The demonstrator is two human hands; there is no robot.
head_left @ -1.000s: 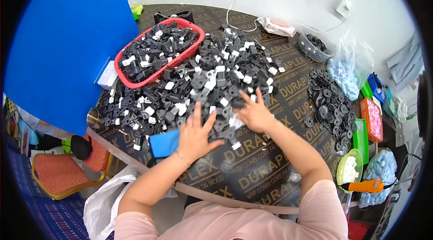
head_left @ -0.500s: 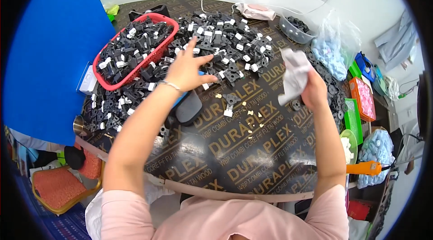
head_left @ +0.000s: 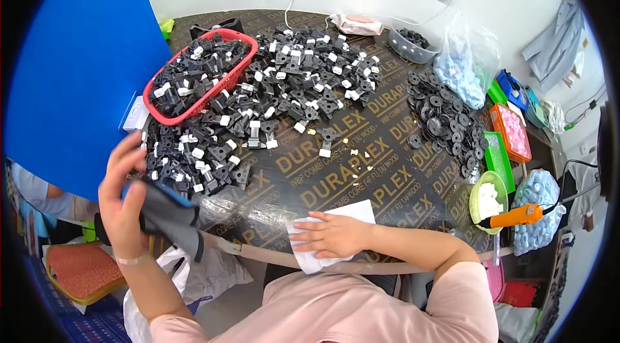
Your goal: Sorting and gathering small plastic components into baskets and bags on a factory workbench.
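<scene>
Our right hand (head_left: pixel 330 236): flat, unclenched, white cloth (head_left: pixel 359 213) under palm. Left hand (head_left: pixel 124 198): blurred grey-blue fabric (head_left: pixel 166 214) alongside; we cannot tell if clamped.

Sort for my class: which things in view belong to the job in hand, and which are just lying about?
Seemingly in the job:
white cloth under the right hand
grey-and-blue item, blurred, at the left hand
tabletop
black-and-white parts, perhaps

Seemingly lying about:
black discs
orange tool
plastic bag of blue things
</scene>
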